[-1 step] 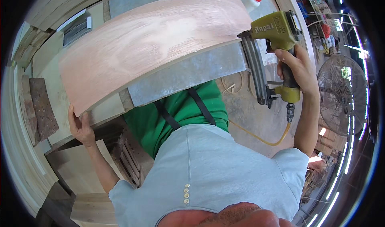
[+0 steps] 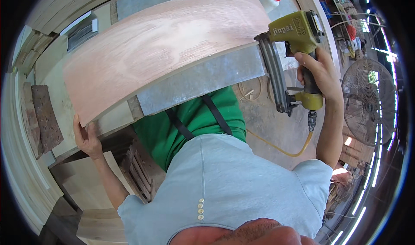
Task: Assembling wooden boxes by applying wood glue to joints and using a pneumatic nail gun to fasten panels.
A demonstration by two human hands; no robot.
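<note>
A long, pinkish plywood board (image 2: 147, 50) lies across the workbench in front of me. My left hand (image 2: 90, 140) is closed on its near left corner, with the thumb and fingers at either side of the edge. In my right hand (image 2: 322, 74) is an olive-green pneumatic nail gun (image 2: 295, 31), my fingers wrapped round its dark grip. Its nose is at the board's right end; whether it touches the wood I cannot tell. The gun's long magazine slants down toward me, and a yellow air hose (image 2: 298, 153) hangs from the handle's base.
A white bottle with a red nozzle (image 2: 271, 2) stands beyond the board's right end. A grey metal plate (image 2: 203, 78) shows on the bench under the board. Left are a brown brick-like block (image 2: 46, 115) and stacked boards (image 2: 28, 50). A caged fan (image 2: 369, 102) stands at right.
The nail gun and my right hand have shifted very slightly to the left. My left hand and the board have hardly moved.
</note>
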